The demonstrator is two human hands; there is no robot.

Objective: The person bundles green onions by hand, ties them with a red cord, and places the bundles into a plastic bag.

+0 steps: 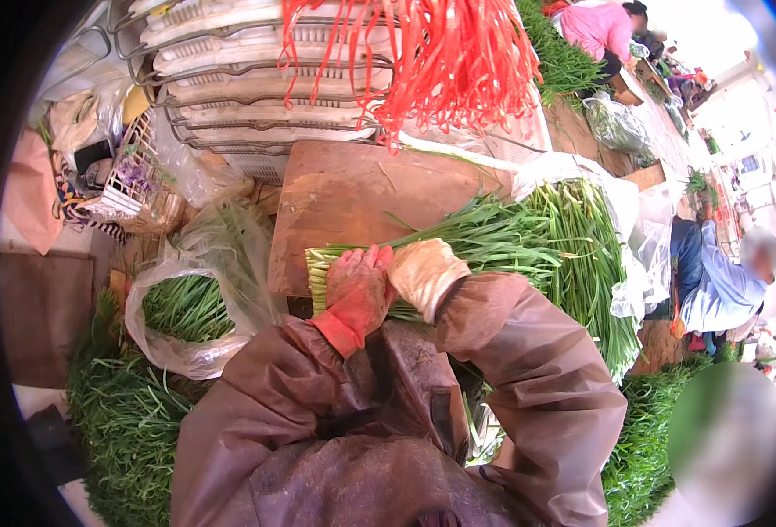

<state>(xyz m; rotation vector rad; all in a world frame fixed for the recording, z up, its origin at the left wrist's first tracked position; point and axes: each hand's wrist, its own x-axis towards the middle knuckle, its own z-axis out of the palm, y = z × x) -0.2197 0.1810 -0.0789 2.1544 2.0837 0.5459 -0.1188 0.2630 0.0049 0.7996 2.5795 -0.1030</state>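
My left hand point(360, 290), in a red rubber glove, grips a bunch of garlic chives point(493, 227) close to its pale cut stem ends point(317, 277). Right beside it, my right hand point(427, 270) in a soiled cream glove is curled over the same bunch, its fingertips hidden. The stems point left and the green leaves fan out to the right. Under the bunch and beyond it is a brown wooden board point(361, 191). More chives point(589, 263) lie in a thick pile against white plastic to the right.
Red ties point(440, 59) hang ahead, before stacked white crates point(269, 85) with metal handles. At left, an open plastic bag point(190, 316) holds chives, near a white basket point(138, 171). Loose greens point(124, 421) lie at lower left. Other people point(724, 277) are at the right.
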